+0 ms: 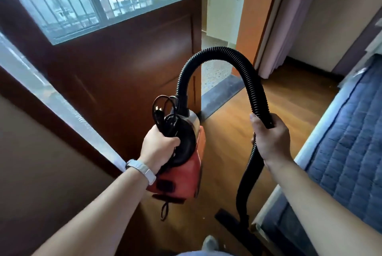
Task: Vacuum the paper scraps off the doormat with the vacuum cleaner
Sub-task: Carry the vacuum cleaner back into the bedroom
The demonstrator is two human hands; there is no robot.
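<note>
**Nozzle low at the feet, doorway strip ahead**

Nearest the person, the floor nozzle (233,226) sits low over the wooden floor (289,98), just beside the bed's (347,142) near edge. Its long axis runs diagonally across the view. Whether it touches the boards cannot be told.

From the nozzle the black hose (217,53) climbs almost straight up into the right hand (270,138), whose fingers wrap round it. It then arches high and drops into the top of the red vacuum cleaner (186,177). The left hand (159,146), with a pale wristband (142,170) on its wrist, grips the body's black handle together with the coiled cord (165,115). The cord's plug hangs free, so the machine looks unplugged.

Farther on, past the edge of the brown door (124,65), a dark grey strip (223,94) lies across the doorway. It may be the doormat, but what lies on it cannot be told.

The working end hangs below and behind the right hand, the nearer hand to it. That strip lies well ahead, so the nozzle probably has to be carried forward, after the cord is uncoiled.
</note>
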